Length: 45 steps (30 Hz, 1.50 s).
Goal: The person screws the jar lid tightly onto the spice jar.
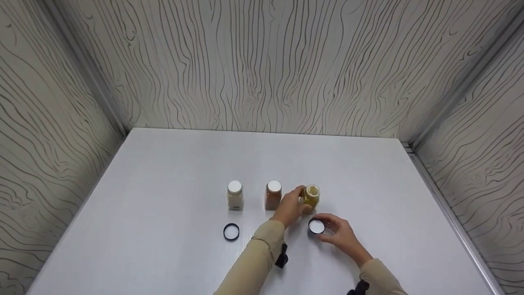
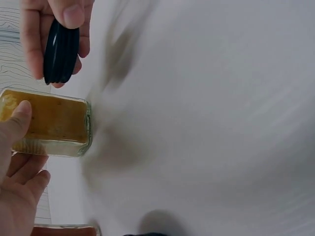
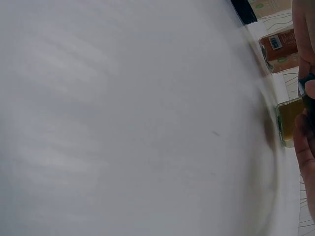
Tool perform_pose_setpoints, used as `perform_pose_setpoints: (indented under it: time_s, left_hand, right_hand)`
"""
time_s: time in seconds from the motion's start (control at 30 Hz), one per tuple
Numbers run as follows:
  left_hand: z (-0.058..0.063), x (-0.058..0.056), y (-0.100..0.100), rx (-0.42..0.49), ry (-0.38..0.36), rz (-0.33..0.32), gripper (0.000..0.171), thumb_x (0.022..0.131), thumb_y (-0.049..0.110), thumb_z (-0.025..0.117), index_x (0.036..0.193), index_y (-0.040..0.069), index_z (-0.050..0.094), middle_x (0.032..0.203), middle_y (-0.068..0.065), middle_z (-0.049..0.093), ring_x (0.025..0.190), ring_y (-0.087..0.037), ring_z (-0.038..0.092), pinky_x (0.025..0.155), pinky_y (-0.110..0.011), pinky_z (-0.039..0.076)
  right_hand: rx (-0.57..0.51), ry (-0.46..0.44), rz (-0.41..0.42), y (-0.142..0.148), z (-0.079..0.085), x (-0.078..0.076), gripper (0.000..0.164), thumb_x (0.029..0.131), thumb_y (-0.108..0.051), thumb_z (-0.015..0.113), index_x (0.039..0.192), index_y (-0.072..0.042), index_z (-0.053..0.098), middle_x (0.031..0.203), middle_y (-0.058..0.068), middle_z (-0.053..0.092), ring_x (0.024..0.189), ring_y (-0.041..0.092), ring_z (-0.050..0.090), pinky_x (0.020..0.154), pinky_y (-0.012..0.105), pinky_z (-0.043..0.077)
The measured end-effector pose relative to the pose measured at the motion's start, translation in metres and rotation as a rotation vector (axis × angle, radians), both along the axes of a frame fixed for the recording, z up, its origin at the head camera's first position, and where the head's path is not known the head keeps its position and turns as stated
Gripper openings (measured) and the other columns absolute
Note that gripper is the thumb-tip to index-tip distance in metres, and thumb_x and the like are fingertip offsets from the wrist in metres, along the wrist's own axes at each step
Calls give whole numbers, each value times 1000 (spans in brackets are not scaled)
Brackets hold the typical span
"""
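My left hand [image 1: 290, 208] grips a glass jar [image 1: 311, 200] of yellow-brown spice around its side, thumb across the near face. The jar has no lid on, and yellow shows inside its pale rim. Just in front of it, my right hand [image 1: 340, 234] pinches a black lid [image 1: 316, 226] between thumb and fingers, its white inner face turned up. The left wrist view shows this lid [image 2: 61, 51] edge-on, apart from the jar [image 2: 54, 120]. In the right wrist view, part of my right hand [image 3: 306, 147] lies cut off at the edge.
Left of the held jar stand a jar of reddish-brown spice [image 1: 273, 200] and a jar of cream-coloured powder [image 1: 235, 200], both white-topped. A second black-rimmed lid [image 1: 231, 232] lies on the white table [image 1: 163, 196]. Wood-patterned panels [image 1: 262, 73] enclose the back and sides.
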<state>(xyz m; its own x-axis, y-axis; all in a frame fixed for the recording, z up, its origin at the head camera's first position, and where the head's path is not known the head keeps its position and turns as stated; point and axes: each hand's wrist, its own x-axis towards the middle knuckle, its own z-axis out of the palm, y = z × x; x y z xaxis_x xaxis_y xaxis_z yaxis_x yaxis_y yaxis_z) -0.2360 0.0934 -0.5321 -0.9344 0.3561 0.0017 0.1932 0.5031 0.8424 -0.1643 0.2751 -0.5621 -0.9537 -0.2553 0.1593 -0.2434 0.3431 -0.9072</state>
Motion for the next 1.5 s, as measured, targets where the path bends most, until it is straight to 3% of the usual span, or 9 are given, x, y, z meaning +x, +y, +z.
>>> perform_pose_setpoints:
  time_s: [0.2, 0.5, 0.9, 1.0, 1.17, 1.23, 1.5]
  left_hand:
    - [-1, 0, 0, -29, 85, -17, 48, 87, 16, 69, 131, 8, 51, 125, -9, 66, 122, -22, 60, 108, -36, 51]
    - [0, 1, -1, -11, 27, -3, 53, 88, 15, 68, 136, 6, 48, 131, -11, 63, 128, -24, 56, 114, -38, 46]
    - [1, 2, 0, -23, 23, -9, 51, 87, 14, 69, 134, 7, 50, 131, -11, 63, 127, -23, 57, 113, -38, 47]
    - [0, 2, 1, -27, 31, -4, 51, 87, 15, 69, 134, 7, 50, 129, -10, 64, 126, -23, 58, 112, -38, 48]
    - [-1, 2, 0, -29, 73, -2, 50, 85, 16, 70, 131, 7, 52, 125, -11, 67, 121, -24, 61, 109, -38, 50]
    - [-1, 2, 0, -26, 60, 2, 51, 86, 16, 70, 132, 7, 51, 126, -11, 66, 123, -24, 60, 110, -38, 49]
    - [-1, 2, 1, -4, -38, 26, 52, 87, 17, 69, 135, 11, 50, 133, -8, 62, 131, -21, 55, 116, -39, 44]
  right_hand:
    - [-56, -7, -4, 2, 2, -2, 52, 75, 2, 77, 121, 14, 57, 119, 33, 61, 106, -12, 57, 91, 2, 49]
    - [-83, -108, -41, -1, 8, 2, 50, 74, 4, 77, 120, 9, 57, 122, 32, 57, 107, -11, 56, 95, 1, 46]
    - [-111, -119, -6, 2, 9, 1, 54, 77, 4, 74, 125, 13, 52, 126, 34, 56, 110, -11, 58, 95, 2, 47]
    - [-115, -123, -14, 2, 12, 1, 55, 77, 4, 74, 127, 13, 52, 126, 26, 60, 109, -11, 57, 94, 3, 48]
    - [-168, -115, -8, 3, 14, 1, 58, 78, 3, 74, 128, 16, 49, 121, -6, 66, 110, -10, 58, 95, 3, 49]
    - [-185, -109, 3, 3, 14, 1, 58, 77, 4, 74, 127, 17, 48, 119, -12, 65, 111, -10, 59, 95, 3, 48]
    - [-219, -138, -6, 1, 13, 1, 54, 76, 5, 75, 122, 16, 49, 115, -8, 69, 110, -4, 62, 97, 7, 51]
